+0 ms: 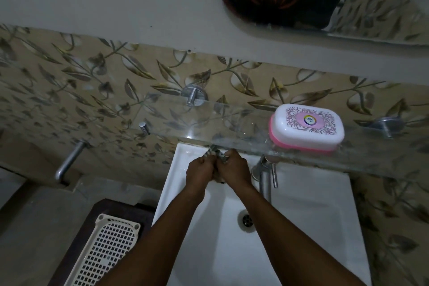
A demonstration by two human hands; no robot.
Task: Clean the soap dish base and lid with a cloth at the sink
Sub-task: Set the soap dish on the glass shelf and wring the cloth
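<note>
We are clenching our left hand (200,170) and right hand (235,169) together around the bunched cloth (214,153), over the back of the sink (313,206), beside the tap (265,177), just under the glass shelf (232,123). The soap dish (306,126), white lid on pink base, is sitting closed on that shelf, to the right, apart from both hands.

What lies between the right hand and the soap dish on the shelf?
In the head view, only a bare stretch of the glass shelf lies between the right hand and soap dish; the tap stands just below.
</note>
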